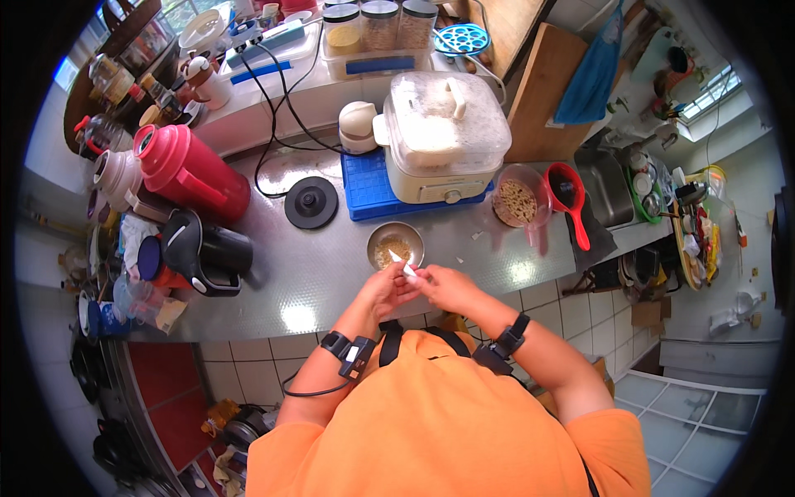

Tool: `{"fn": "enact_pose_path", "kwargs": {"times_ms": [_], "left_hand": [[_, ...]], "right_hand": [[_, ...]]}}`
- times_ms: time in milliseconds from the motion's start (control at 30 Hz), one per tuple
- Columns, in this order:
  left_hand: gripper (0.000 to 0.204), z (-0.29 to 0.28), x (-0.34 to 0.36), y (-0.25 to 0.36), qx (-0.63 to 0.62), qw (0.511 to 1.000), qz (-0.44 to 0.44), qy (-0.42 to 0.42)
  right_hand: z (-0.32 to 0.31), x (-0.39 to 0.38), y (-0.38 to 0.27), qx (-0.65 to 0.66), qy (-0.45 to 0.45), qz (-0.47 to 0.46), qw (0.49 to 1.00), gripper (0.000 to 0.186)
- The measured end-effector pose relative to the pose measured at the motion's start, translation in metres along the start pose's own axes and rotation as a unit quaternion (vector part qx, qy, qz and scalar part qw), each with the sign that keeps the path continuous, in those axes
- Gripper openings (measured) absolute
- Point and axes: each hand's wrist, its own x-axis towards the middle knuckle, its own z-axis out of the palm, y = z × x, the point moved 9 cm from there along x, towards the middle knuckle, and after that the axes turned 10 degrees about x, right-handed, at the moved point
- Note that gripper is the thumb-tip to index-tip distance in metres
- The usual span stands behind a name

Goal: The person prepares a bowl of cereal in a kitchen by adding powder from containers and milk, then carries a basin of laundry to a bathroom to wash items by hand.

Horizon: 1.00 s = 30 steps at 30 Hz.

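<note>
Just in front of my body, my left hand (383, 291) and my right hand (449, 287) meet at the near rim of a small metal bowl (374, 236). A slim white pointed thing (397, 258) sits between their fingertips, and its tip reaches over the bowl; its kind is too small to tell. Both hands are closed, with fingers pinched around its near end. Light brown bits (392, 248), like grain or crumbs, lie in the bowl, which rests on the metal counter (323, 269).
Beyond the bowl, a cream steamer (447, 141) stands on a blue base (362, 186). Leftward are a black round lid (311, 202), a black jug (211, 253) and a red thermos (195, 174). A clear measuring cup (540, 219) and red ladle (577, 219) lie right, before the sink (603, 186).
</note>
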Motion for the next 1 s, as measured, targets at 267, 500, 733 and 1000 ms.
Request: {"fn": "enact_pose_path", "kwargs": {"times_ms": [267,500,733,1000], "left_hand": [[0.029,-0.011,-0.007,0.016,0.033,0.999,-0.019,-0.003],[0.029,-0.030,-0.012,0.018,-0.039,0.998,-0.034,0.030],[0.024,-0.036,-0.014,0.017,-0.046,0.998,-0.042,0.020],[0.028,-0.028,-0.013,0.018,-0.136,0.990,-0.039,0.005]], "right_hand": [[-0.033,0.000,0.136,0.265,0.002,0.171,0.949,0.034],[-0.048,0.021,0.164,0.043,0.152,0.077,0.984,0.018],[-0.037,0.052,0.145,-0.148,0.172,0.016,0.974,0.018],[-0.060,0.047,0.141,-0.140,0.216,-0.024,0.966,0.007]]}}
